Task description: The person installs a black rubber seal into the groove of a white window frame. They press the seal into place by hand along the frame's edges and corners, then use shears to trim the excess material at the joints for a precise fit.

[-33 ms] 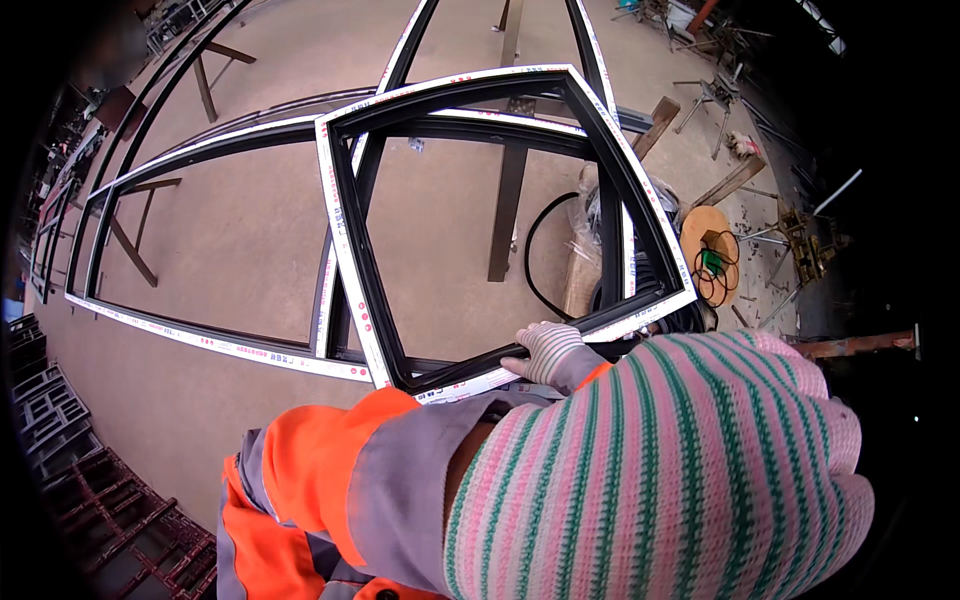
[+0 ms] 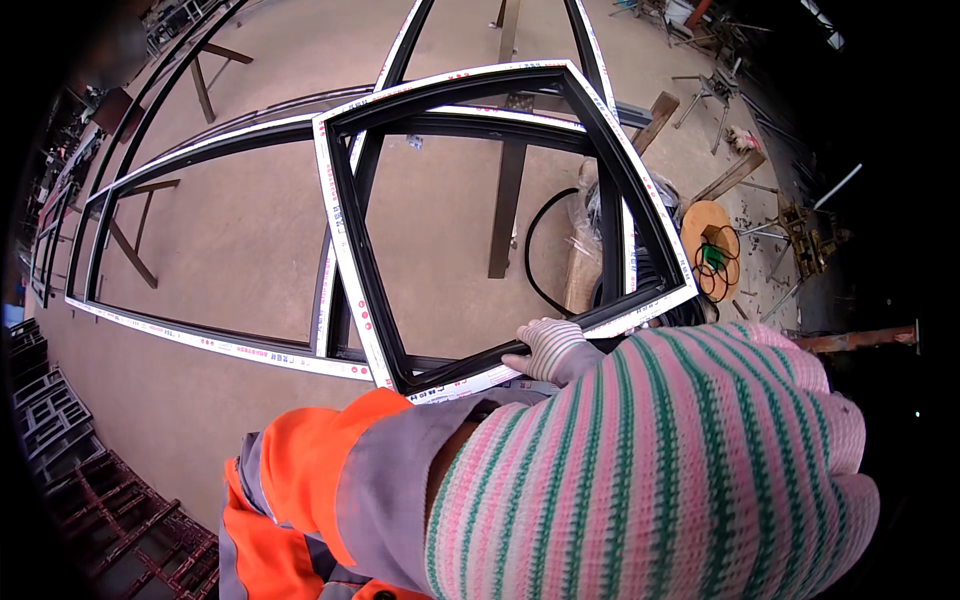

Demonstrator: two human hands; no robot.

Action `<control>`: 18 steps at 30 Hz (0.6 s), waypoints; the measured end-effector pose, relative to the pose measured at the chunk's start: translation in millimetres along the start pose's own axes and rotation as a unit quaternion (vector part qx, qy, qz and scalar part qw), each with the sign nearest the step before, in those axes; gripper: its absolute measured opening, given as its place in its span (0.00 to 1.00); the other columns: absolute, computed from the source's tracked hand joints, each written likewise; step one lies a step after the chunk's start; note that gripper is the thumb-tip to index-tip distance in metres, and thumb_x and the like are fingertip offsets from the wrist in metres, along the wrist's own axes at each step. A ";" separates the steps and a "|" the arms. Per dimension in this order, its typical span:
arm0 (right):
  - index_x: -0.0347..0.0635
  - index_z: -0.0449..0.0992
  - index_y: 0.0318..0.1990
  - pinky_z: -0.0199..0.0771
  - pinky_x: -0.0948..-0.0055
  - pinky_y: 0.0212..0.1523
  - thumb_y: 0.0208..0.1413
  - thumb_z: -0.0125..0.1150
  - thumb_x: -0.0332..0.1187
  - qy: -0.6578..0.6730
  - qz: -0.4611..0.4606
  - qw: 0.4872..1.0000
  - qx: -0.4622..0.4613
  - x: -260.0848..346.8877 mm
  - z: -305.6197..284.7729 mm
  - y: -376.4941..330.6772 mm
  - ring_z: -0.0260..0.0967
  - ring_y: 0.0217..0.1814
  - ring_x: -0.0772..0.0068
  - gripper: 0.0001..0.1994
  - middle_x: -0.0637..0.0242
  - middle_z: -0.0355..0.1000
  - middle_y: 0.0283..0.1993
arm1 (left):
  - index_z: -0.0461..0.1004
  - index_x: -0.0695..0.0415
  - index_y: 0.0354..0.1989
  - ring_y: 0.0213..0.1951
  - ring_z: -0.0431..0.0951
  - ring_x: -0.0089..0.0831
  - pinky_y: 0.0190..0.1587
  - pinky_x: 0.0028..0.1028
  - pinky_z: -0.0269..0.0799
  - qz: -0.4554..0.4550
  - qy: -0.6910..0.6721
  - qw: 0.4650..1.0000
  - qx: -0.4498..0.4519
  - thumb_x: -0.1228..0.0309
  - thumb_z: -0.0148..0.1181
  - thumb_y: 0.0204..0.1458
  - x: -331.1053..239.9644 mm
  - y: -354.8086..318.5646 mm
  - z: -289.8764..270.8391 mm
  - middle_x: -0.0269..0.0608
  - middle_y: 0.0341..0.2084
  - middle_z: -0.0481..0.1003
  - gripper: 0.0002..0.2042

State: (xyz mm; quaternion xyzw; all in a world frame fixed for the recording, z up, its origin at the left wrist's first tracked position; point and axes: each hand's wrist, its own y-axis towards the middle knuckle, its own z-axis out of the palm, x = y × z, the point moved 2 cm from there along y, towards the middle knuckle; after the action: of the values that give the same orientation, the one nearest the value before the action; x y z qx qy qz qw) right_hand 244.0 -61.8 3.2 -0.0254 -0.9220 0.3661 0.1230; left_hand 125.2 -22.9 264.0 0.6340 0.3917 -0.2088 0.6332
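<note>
A window frame [image 2: 349, 262], black inside with white printed protective film on its faces, lies askew over larger frames of the same kind. My right hand [image 2: 548, 347], in a striped knit glove, grips its near bar, thumb to the left and fingers over the edge. Very close to the camera, my left hand [image 2: 650, 470] is raised across the lower right, in a pink, white and green striped glove. Its fingers curl away beyond the knuckles, so whatever they may hold is hidden. The left glove also covers my right forearm.
A wide frame [image 2: 240, 347] extends left beneath. Dark metal supports [image 2: 508, 210] stand below. To the right are a plastic-wrapped bundle [image 2: 583, 265], a wooden spool [image 2: 697, 228] with black cable, and a rusty bar [image 2: 860, 340]. Dark red metal racks [image 2: 130, 510] fill the lower left.
My left hand has shifted slightly to the left and covers a little more of the picture. My right hand stays on the frame's near bar.
</note>
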 end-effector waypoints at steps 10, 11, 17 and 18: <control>0.38 0.82 0.48 0.79 0.50 0.52 0.61 0.59 0.58 0.066 -0.054 0.989 -0.121 -42.8 40.0 -3.9 0.79 0.53 0.46 0.28 0.49 0.81 0.45 | 0.78 0.65 0.53 0.51 0.80 0.36 0.59 0.34 0.72 -0.325 0.211 0.857 -0.339 0.69 0.61 0.64 88.7 -106.2 -37.6 0.48 0.45 0.81 0.14; 0.38 0.83 0.48 0.79 0.51 0.52 0.61 0.60 0.58 0.072 -0.056 0.989 -0.116 -40.2 36.2 -5.9 0.79 0.53 0.46 0.28 0.49 0.81 0.45 | 0.76 0.64 0.57 0.55 0.78 0.40 0.61 0.36 0.70 -0.356 0.336 0.815 -0.311 0.70 0.64 0.62 108.6 -141.1 -44.4 0.50 0.52 0.78 0.17; 0.38 0.82 0.48 0.78 0.51 0.54 0.61 0.60 0.58 0.068 -0.055 0.990 -0.110 -40.1 21.4 -14.5 0.78 0.52 0.45 0.28 0.51 0.81 0.44 | 0.61 0.66 0.70 0.68 0.65 0.56 0.70 0.46 0.63 -0.465 0.602 0.580 -0.292 0.66 0.77 0.45 162.8 -277.5 -49.1 0.61 0.68 0.63 0.44; 0.38 0.82 0.48 0.78 0.51 0.54 0.61 0.60 0.58 0.066 -0.055 0.989 -0.120 -41.9 22.5 -16.9 0.78 0.52 0.46 0.28 0.51 0.81 0.44 | 0.59 0.66 0.72 0.70 0.63 0.56 0.71 0.46 0.62 -0.510 0.583 0.553 -0.305 0.66 0.78 0.44 160.3 -276.0 -44.3 0.62 0.69 0.62 0.47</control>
State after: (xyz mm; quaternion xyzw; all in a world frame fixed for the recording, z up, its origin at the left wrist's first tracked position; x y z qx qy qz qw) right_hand 279.8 -94.9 -9.8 -0.0135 -0.9491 0.2430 0.2001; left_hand 2.0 27.1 -29.5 0.0796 0.9734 0.0507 0.2086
